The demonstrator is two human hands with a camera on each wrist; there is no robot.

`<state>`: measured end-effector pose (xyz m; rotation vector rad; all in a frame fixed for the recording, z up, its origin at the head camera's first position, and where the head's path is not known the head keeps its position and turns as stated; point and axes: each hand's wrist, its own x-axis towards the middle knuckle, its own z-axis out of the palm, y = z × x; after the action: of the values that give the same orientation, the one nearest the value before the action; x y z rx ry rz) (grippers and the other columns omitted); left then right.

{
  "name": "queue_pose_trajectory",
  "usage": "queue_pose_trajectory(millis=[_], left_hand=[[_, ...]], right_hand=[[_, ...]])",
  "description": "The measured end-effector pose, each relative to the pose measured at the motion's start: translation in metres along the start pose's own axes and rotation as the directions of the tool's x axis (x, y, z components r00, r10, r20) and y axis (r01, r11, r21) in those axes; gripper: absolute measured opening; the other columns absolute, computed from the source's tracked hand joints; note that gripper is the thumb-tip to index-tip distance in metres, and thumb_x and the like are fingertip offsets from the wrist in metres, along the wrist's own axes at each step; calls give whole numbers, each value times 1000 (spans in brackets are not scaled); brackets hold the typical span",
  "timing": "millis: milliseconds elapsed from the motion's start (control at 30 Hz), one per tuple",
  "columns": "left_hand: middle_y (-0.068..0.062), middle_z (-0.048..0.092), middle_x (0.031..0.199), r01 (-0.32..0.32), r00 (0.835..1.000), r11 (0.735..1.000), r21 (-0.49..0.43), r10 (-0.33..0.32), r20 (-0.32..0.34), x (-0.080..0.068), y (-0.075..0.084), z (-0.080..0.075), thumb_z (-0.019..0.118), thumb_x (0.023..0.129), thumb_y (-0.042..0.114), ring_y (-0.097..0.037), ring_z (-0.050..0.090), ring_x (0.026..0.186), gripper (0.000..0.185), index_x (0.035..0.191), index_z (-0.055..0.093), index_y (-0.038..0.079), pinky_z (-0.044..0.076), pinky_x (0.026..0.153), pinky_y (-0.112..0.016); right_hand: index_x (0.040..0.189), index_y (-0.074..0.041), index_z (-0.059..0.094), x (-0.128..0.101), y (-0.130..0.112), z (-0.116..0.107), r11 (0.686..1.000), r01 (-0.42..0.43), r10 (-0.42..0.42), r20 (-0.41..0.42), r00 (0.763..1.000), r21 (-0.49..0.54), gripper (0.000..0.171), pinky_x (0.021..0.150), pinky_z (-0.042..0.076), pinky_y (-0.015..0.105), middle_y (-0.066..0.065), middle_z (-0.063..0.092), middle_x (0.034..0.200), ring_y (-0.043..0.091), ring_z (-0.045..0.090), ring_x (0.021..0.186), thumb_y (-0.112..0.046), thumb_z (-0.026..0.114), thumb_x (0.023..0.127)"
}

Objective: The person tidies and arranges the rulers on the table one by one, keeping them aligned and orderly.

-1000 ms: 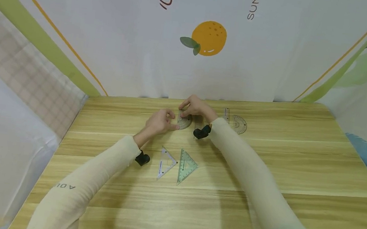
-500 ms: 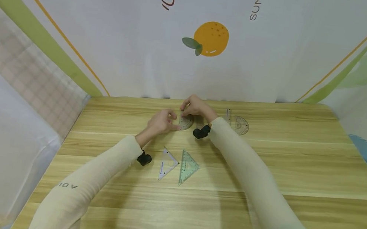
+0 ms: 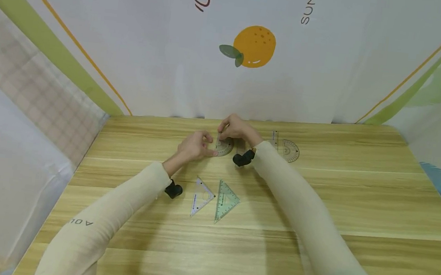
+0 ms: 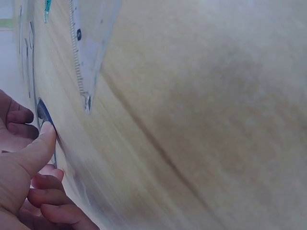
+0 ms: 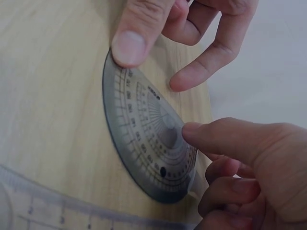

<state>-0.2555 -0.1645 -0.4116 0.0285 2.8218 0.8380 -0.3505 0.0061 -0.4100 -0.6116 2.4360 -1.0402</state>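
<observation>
A clear protractor (image 5: 144,129) lies on the wooden table near its far edge, its straight side facing left in the head view. At the near end of the protractor, my left hand (image 3: 193,146) presses with its thumb, the other fingers loosely bent beside the straight side. My right hand (image 3: 235,128) pinches the far end, thumb (image 5: 211,136) on the upper face and fingers curled at the edge. In the left wrist view my left thumb (image 4: 41,146) meets the protractor's dark rim.
A purple-marked set square (image 3: 197,200) and a green set square (image 3: 223,203) lie nearer the body. Right of my right wrist are a clear ruler-like piece (image 3: 275,138) and a second protractor (image 3: 290,151). A white printed cloth (image 3: 194,81) hangs behind the table (image 3: 360,192).
</observation>
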Motion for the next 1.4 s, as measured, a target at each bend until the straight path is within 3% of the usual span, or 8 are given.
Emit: queue_pose_trajectory(millis=[800, 1133, 1400], left_hand=[[-3, 57, 79, -34, 999, 999, -31, 35, 21, 3, -1, 0, 85, 87, 27, -17, 48, 67, 43, 121, 66, 10, 35, 58, -30], [-1, 50, 69, -83, 995, 987, -140, 90, 41, 4, -2, 2, 84, 87, 15, -13, 41, 59, 44, 125, 65, 5, 31, 56, -28], [0, 50, 65, -123, 989, 966, -227, 138, 49, 2, -1, 1, 84, 84, 4, -10, 42, 57, 43, 123, 65, -1, 33, 55, -25]], right_hand=[[109, 3, 72, -3, 1, -5, 999, 9, -9, -17, 1000, 31, 24, 82, 44, 31, 13, 63, 113, 22, 50, 93, -4, 80, 87], [105, 4, 72, -7, -4, -6, 999, 27, -26, -25, 999, 46, 18, 71, 41, 28, 10, 62, 94, 19, 48, 81, -1, 76, 88], [105, 4, 72, -10, -9, -7, 999, 46, -46, -21, 999, 29, 16, 68, 41, 27, 11, 64, 95, 18, 49, 79, -1, 74, 90]])
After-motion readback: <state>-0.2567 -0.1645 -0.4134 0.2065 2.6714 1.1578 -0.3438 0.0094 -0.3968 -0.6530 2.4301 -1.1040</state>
